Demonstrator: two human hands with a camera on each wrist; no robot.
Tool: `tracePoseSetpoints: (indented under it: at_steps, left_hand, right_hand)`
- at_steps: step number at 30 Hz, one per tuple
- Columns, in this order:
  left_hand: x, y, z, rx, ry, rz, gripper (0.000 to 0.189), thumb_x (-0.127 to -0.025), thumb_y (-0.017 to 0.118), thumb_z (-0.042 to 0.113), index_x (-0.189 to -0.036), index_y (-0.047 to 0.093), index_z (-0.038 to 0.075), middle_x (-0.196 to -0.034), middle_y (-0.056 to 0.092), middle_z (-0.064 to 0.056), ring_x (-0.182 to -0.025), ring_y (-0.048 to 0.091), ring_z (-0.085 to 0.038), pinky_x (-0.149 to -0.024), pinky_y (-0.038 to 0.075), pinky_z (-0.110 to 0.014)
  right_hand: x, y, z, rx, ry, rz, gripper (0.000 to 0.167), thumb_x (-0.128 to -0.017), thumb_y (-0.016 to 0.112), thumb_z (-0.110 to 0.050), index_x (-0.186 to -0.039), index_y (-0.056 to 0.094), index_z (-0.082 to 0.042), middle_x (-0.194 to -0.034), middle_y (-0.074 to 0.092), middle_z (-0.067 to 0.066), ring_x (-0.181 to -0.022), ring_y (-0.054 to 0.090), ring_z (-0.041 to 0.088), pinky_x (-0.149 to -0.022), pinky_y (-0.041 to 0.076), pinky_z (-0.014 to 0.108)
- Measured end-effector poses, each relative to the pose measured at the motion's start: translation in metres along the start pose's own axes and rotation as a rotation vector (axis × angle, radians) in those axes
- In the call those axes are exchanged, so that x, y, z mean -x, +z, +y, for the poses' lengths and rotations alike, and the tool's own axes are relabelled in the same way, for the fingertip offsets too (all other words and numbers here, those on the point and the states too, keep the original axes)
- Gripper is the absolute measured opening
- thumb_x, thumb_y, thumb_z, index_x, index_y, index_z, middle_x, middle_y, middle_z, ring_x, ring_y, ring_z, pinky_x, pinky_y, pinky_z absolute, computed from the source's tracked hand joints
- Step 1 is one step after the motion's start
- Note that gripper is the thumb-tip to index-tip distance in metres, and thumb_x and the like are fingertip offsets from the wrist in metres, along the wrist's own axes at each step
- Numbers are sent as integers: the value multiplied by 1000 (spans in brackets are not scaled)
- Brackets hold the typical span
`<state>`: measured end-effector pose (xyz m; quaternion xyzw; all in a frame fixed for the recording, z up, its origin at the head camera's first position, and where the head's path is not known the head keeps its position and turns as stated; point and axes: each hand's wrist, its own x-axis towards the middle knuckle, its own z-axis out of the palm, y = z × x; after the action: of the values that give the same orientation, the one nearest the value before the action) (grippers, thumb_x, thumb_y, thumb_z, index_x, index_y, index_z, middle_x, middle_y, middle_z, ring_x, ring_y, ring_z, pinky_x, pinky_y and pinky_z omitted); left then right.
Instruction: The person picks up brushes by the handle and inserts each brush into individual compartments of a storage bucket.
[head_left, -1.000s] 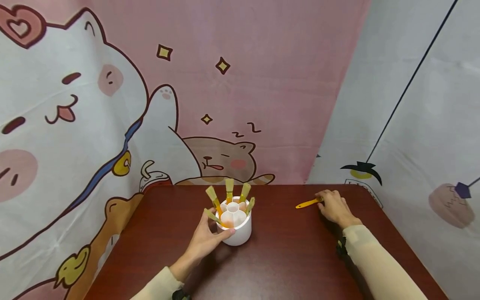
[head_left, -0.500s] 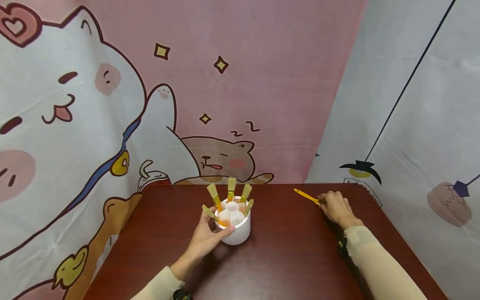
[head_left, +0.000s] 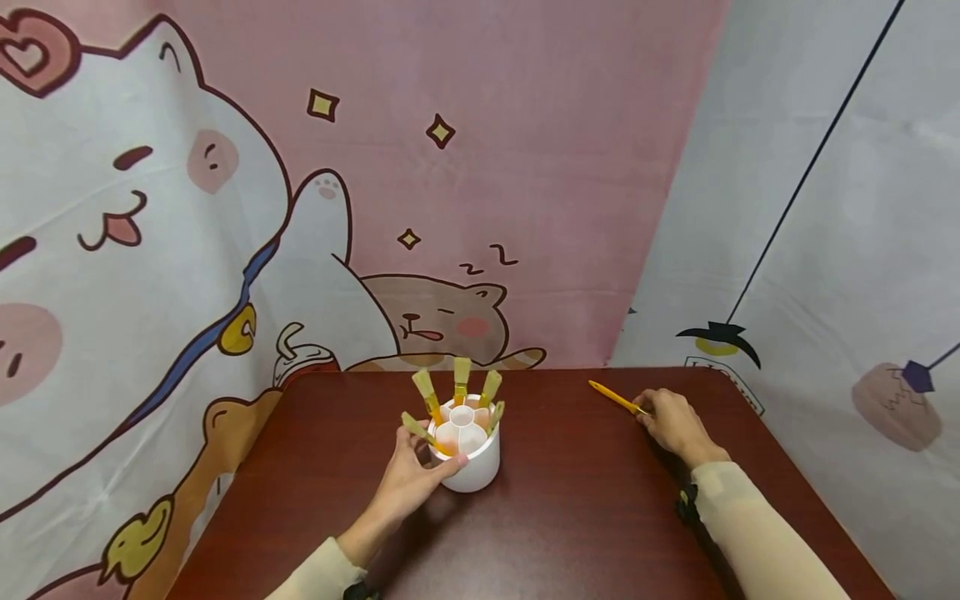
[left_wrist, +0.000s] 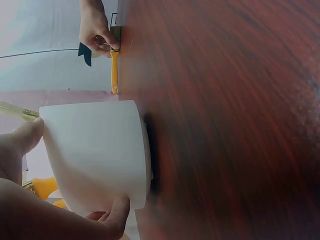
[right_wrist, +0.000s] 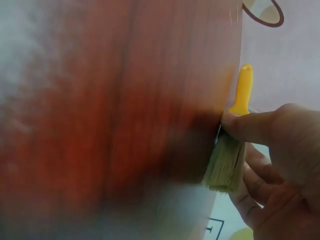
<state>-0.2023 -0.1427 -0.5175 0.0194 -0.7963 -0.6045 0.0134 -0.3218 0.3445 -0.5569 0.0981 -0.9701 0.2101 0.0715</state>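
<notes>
My left hand [head_left: 408, 483] grips a white round holder [head_left: 480, 468] by its near left side, thumb at the front rim. The holder stands upright on the table with its top split into several cups. Several paintbrushes [head_left: 462, 377] with yellow handles stand in it, pale bristles up. Off to the right, my right hand [head_left: 675, 423] pinches another paintbrush [right_wrist: 243, 92] at its metal collar. Its yellow handle points away to the left in the head view; its bristles [right_wrist: 225, 167] show under the thumb in the right wrist view.
A dark red-brown wooden table [head_left: 555, 533] lies under both hands. Behind its far edge hangs a pink cloth [head_left: 570, 183] with cartoon cats, and a pale cloth [head_left: 817, 250] is at the right.
The handle of the paintbrush in my right hand has swung from pointing toward the near left to pointing toward the far left. My left hand still grips the holder.
</notes>
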Motion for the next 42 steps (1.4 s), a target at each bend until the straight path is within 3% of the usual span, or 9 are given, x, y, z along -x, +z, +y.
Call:
tracePoseSetpoints:
  at_steps: [15,24,36,42]
  left_hand:
    - [2,2,0,-42,16,-12,96,-91,102,29,-162,42,5,-163,64,-31,-147,70,-45,-118,63,-61]
    - [0,1,-1,-60,15,-14,95,-91,102,31,-161,43,7,-162,65,-30,-144,71,-45,-118,62,-61]
    - [0,-2,0,-69,-3,-32,95,-91,102,32,-160,43,8,-160,66,-26,-142,72,-42,-114,64,-57]
    - [-2,-3,0,-38,11,-58,93,-93,102,28,-161,43,8,-162,64,-25,-143,72,-44,-116,64,-58]
  right_hand:
    - [19,-3,-32,-58,-26,48,27,-103,87,-6,-129,83,-4,-121,84,19,-99,80,31,-88,70,59]
    - [25,-5,-64,-97,-145,153,21,-98,91,-3,-119,86,-6,-110,85,12,-92,80,23,-79,69,41]
    - [35,-9,-105,-191,-250,260,26,-94,95,2,-118,85,-5,-110,86,9,-91,86,25,-80,73,42]
    - [38,-12,-124,-222,-290,318,39,-92,97,1,-127,83,-8,-109,90,7,-88,85,21,-75,70,34]
